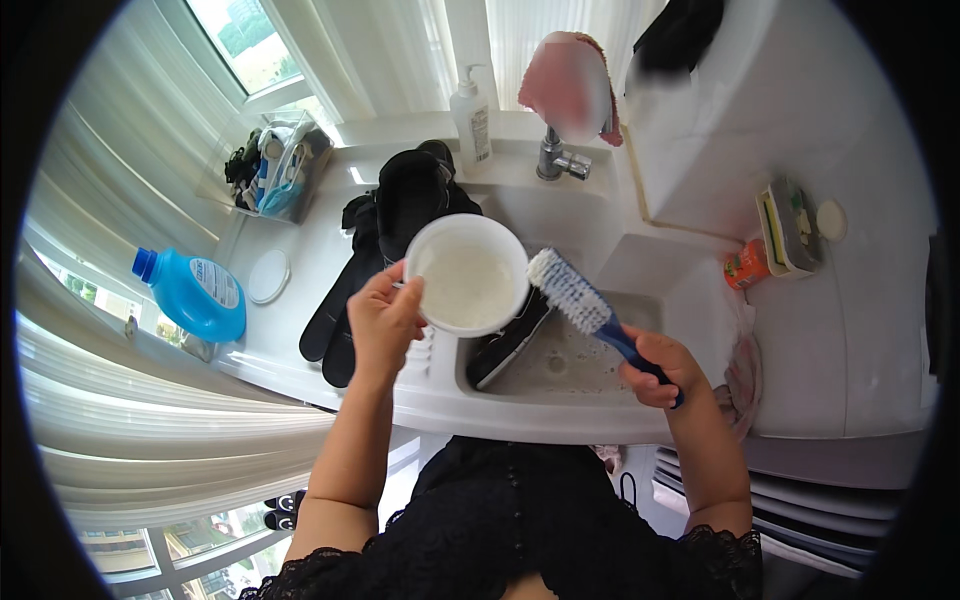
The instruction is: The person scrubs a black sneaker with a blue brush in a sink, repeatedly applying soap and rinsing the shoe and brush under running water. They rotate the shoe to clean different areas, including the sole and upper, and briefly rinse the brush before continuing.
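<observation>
Above the white sink [430, 400], my left hand [383, 318] grips the left rim of a round white tub [476, 328], which holds cloudy, pale liquid. My right hand [660, 368] is wrapped round the blue handle of a scrub brush [572, 292]. Its white and blue bristles are close to the tub's right rim. Partly hidden below the tub, a black shoe [512, 345] with a light sole edge lies in the wet basin. Another black shoe [412, 190] rests on the counter behind the tub, with long black insole-like pieces [335, 318] to its left.
At the left stand a blue detergent bottle [200, 298], a white lid [269, 276] and a clear bin [285, 180] of brushes and cloths. A white pump bottle [470, 120] and a faucet [560, 160] under a pink cloth [565, 85] are behind. On the right, a wall caddy [788, 230] sticks out.
</observation>
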Tool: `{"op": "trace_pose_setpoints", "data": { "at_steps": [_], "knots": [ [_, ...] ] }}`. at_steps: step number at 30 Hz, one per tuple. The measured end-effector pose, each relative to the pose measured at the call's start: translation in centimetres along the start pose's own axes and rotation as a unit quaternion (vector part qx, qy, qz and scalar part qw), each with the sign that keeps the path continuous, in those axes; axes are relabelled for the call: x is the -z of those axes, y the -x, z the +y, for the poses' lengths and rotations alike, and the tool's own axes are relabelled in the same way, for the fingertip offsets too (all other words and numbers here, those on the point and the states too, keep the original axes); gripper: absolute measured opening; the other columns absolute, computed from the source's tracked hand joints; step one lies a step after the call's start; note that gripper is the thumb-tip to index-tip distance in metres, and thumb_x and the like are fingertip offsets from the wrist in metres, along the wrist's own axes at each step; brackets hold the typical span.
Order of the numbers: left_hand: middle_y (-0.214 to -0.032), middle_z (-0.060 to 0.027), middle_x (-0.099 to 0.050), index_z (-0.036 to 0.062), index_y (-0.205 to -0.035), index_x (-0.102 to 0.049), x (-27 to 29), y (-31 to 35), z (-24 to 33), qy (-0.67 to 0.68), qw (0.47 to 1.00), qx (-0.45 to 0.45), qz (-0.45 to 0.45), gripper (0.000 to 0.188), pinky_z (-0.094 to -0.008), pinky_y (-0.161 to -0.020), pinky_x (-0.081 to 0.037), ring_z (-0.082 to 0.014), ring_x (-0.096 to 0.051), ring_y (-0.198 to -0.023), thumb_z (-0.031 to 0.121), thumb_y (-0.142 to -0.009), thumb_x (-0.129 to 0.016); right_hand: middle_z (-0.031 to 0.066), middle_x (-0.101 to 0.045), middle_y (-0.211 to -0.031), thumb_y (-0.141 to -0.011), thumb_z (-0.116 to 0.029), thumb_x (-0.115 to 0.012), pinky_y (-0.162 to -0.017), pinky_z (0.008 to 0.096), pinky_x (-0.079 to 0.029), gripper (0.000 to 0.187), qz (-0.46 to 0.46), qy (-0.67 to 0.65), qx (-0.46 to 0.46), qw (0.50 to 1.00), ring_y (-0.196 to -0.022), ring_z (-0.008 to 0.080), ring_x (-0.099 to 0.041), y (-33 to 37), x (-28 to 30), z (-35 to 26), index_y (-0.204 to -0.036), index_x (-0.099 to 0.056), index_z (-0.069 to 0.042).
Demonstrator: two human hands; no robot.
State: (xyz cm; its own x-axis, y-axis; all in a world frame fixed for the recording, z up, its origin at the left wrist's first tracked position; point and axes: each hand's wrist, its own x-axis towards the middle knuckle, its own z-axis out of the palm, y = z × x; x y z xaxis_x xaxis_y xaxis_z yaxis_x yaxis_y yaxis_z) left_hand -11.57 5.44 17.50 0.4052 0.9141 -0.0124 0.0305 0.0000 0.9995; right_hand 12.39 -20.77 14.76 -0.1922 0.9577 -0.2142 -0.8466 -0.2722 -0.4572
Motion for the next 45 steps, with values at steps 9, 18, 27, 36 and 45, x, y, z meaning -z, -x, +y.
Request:
{"op": "trace_pose_setpoints", "data": {
  "at_steps": [9, 18, 27, 36, 45],
  "knots": [
    [-0.051, -0.0021, -0.052, -0.0016, -0.092, -0.064, 16.1, -5.8, 1.0, 0.019, 0.965, -0.109, 0.237, 0.024, -0.0201, -0.038, -0.036, -0.0077, -0.046, -0.039, 0.022, -0.089, -0.061, 0.0073, -0.048, -0.067, -0.102, -0.030, -0.037, -0.028, 0.0217, -0.035, 0.047, 0.006, -0.045, 0.017, 0.999, -0.033, 0.0062, -0.037, -1.8, 2.6, 1.7, -0.146, -0.025, -0.017],
    [-0.060, -0.0081, -0.059, -0.0029, -0.093, -0.063, 21.7, -12.7, -7.5, 0.003, 0.960, 0.012, 0.279, 0.029, -0.0230, -0.039, -0.039, -0.0120, -0.051, -0.042, 0.026, -0.091, -0.061, 0.0042, -0.049, -0.068, -0.101, -0.031, -0.040, -0.029, 0.0215, -0.031, 0.050, 0.099, 0.012, -0.012, 0.995, -0.034, 0.0053, -0.035, -4.1, 2.5, 3.1, -0.148, -0.025, -0.019],
    [-0.056, -0.0072, -0.055, -0.0062, -0.114, -0.053, 16.5, -8.2, -5.1, -0.290, 0.899, 0.053, 0.325, 0.050, -0.0260, -0.044, -0.042, -0.0145, -0.052, -0.044, 0.038, -0.091, -0.061, 0.0040, -0.051, -0.070, -0.101, -0.031, -0.042, -0.031, 0.0204, -0.034, 0.052, 0.130, 0.009, -0.037, 0.991, -0.036, 0.0049, -0.037, -3.4, 4.1, 4.4, -0.148, -0.023, -0.018],
    [-0.086, -0.0152, -0.066, 0.0017, -0.095, -0.065, -4.4, 2.8, -10.4, -0.605, 0.712, -0.043, -0.353, 0.055, -0.0388, -0.071, -0.053, -0.0293, -0.066, -0.082, 0.054, -0.077, -0.067, 0.0028, -0.052, -0.070, -0.099, -0.028, -0.046, -0.033, 0.0218, -0.035, 0.051, 0.236, 0.170, -0.091, 0.952, -0.039, 0.0048, -0.039, -3.9, 4.1, 3.3, -0.147, -0.030, -0.016],
    [-0.106, -0.0138, -0.058, 0.0052, -0.105, -0.060, -6.3, 3.0, -13.5, -0.640, 0.691, -0.189, -0.276, 0.046, -0.0418, -0.092, -0.044, -0.0336, -0.052, -0.110, 0.029, -0.067, -0.073, 0.0009, -0.051, -0.064, -0.096, -0.021, -0.049, -0.042, 0.0260, -0.041, 0.046, 0.269, 0.501, -0.043, 0.821, -0.045, 0.0078, -0.046, -3.5, 2.8, 2.0, -0.141, -0.043, -0.017]
  ]
}}
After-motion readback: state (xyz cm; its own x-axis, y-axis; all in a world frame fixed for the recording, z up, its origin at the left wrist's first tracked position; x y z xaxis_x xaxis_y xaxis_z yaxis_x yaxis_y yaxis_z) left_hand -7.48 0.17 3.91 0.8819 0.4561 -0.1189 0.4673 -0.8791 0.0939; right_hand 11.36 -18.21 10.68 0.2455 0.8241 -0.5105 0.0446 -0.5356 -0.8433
